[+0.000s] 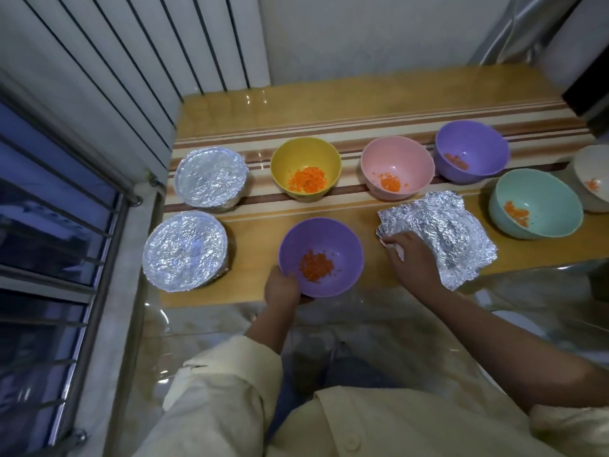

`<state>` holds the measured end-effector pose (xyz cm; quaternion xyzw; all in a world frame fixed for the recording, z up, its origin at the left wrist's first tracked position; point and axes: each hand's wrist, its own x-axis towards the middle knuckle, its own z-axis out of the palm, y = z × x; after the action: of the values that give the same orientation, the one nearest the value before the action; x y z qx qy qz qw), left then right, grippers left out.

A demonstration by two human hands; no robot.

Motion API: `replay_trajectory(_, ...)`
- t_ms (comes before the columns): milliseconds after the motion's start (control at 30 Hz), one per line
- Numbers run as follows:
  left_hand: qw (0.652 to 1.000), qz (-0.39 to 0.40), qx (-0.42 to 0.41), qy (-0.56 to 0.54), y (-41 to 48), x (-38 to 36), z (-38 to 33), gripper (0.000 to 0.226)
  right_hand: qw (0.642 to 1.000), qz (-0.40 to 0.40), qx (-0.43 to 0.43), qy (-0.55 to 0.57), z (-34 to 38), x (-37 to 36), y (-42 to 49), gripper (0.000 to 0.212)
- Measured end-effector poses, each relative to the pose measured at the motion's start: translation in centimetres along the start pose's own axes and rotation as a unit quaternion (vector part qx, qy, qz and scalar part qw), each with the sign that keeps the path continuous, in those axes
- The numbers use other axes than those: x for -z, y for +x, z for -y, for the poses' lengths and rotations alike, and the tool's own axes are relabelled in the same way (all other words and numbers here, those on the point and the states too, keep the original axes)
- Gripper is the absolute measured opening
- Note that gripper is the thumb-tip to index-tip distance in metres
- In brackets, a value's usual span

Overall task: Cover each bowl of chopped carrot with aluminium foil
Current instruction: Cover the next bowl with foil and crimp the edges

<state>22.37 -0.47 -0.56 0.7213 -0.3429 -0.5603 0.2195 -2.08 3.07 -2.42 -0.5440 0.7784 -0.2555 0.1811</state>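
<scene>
A purple bowl [321,239] of chopped carrot stands near the front edge; my left hand [282,286] grips its near left rim. To its right lies a crumpled stack of aluminium foil sheets [441,222], and my right hand [410,258] pinches its near left corner. Two foil-covered bowls [211,175] [184,250] stand at the left. Uncovered bowls with carrot stand behind: yellow [305,159], pink [397,159], a second purple [471,143], a teal one [535,201] at the right and a white one [593,173] at the frame's edge.
The bowls stand on a yellow counter [257,235] with brown stripes. A white ribbed wall panel [131,61] rises at the back left, and a barred window [49,209] is on the left. A glossy floor [362,328] shows below the counter's front edge.
</scene>
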Motion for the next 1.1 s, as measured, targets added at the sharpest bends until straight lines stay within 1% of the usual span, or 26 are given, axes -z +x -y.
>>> replay_trajectory(67, 1.0, -0.013, -0.005, -0.012, -0.7, -0.4, -0.2, 0.017, 0.991, 0.082, -0.082, -0.064, -2.2, -0.6, 0.5, 0.05)
replay_trajectory(133, 1.0, -0.02, -0.016, -0.015, -1.5, -0.6, -0.7, 0.012, 0.967, 0.168, -0.152, -0.121, -3.9, -1.0, 0.4, 0.072)
replay_trajectory(167, 0.999, -0.028, -0.017, -0.023, -1.9, -0.8, -0.8, 0.013, 0.955, 0.198, -0.162, -0.148, -4.5, -1.0, 0.2, 0.078)
replay_trajectory(200, 0.999, -0.033, -0.015, -0.033, -2.1, -1.0, -0.9, 0.014, 0.949, 0.209, -0.153, -0.18, -4.9, -1.0, -0.1, 0.078)
replay_trajectory(267, 0.997, -0.039, -0.006, -0.064, -2.1, -1.4, -0.8, 0.018, 0.953, 0.179, -0.108, -0.22, -5.5, -0.8, -0.5, 0.068)
replay_trajectory(333, 0.994, -0.046, 0.01, -0.101, -1.9, -1.9, -0.5, 0.022, 0.963, 0.153, -0.074, -0.207, -6.0, -0.2, -0.5, 0.061)
replay_trajectory(367, 0.993, -0.05, 0.014, -0.106, -1.8, -2.1, -0.4, 0.023, 0.966, 0.156, -0.068, -0.194, -6.2, 0.1, -0.3, 0.061)
replay_trajectory(467, 0.991, -0.063, 0.021, -0.117, -1.7, -2.5, -0.5, 0.026, 0.977, 0.144, -0.063, -0.146, -6.5, 1.0, 0.0, 0.052)
replay_trajectory(600, 0.989, -0.067, 0.033, -0.128, -1.7, -2.8, -0.7, 0.031, 0.985, 0.11, -0.031, -0.131, -6.7, 1.5, 0.1, 0.022)
replay_trajectory(700, 0.99, -0.066, 0.041, -0.116, -1.1, -2.8, -0.5, 0.03, 0.989, 0.112, -0.067, -0.066, -7.0, 1.4, 0.5, 0.008)
replay_trajectory(800, 0.992, -0.067, 0.045, -0.101, -0.5, -2.7, -0.2, 0.029, 0.988, 0.118, -0.088, -0.039, -7.4, 1.7, 0.9, 0.007)
replay_trajectory(900, 0.992, -0.067, 0.042, -0.095, -0.3, -2.8, 0.0, 0.03, 0.995, 0.05, -0.082, -0.017, -6.5, 2.9, 0.9, 0.012)
replay_trajectory(1000, 0.993, -0.066, 0.045, -0.09, -0.3, -2.9, -0.3, 0.027, 0.999, -0.022, -0.043, 0.017, -4.0, 4.2, 0.8, 0.013)
replay_trajectory(1100, 0.995, -0.059, 0.053, -0.057, 0.6, -2.9, 0.0, 0.037, 0.997, -0.04, 0.008, 0.064, -0.7, 4.5, 0.9, 0.012)
